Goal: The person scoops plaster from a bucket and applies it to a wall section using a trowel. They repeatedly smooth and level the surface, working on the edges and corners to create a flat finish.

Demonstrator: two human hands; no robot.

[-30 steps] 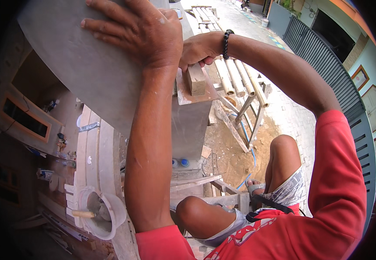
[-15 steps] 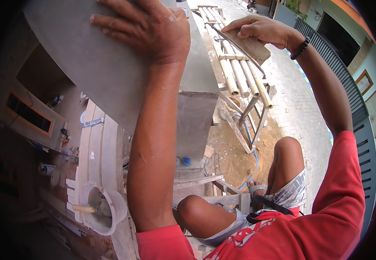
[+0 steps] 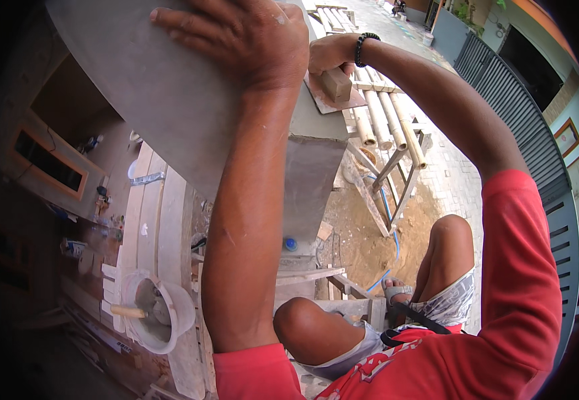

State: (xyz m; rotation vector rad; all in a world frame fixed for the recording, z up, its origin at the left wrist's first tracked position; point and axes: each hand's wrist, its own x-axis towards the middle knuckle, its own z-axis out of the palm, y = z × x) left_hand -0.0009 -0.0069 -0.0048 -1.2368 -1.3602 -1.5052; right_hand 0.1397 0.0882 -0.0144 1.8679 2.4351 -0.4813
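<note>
Right hand [image 3: 331, 55] grips the float [image 3: 337, 88], long axis running fore-and-aft, near end angled slightly right; left hand [image 3: 246, 37] open, spread against the grey slab [image 3: 163, 110].

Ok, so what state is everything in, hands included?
Left hand: fingers spread over the grey pillar
Right hand: closed on the float
Float: gripped, overhanging the pillar's edge
White bucket: upright, open, holding grey mix
Wooden handle: sticking out over the bucket's rim
Bamboo poles: lying side by side
</note>
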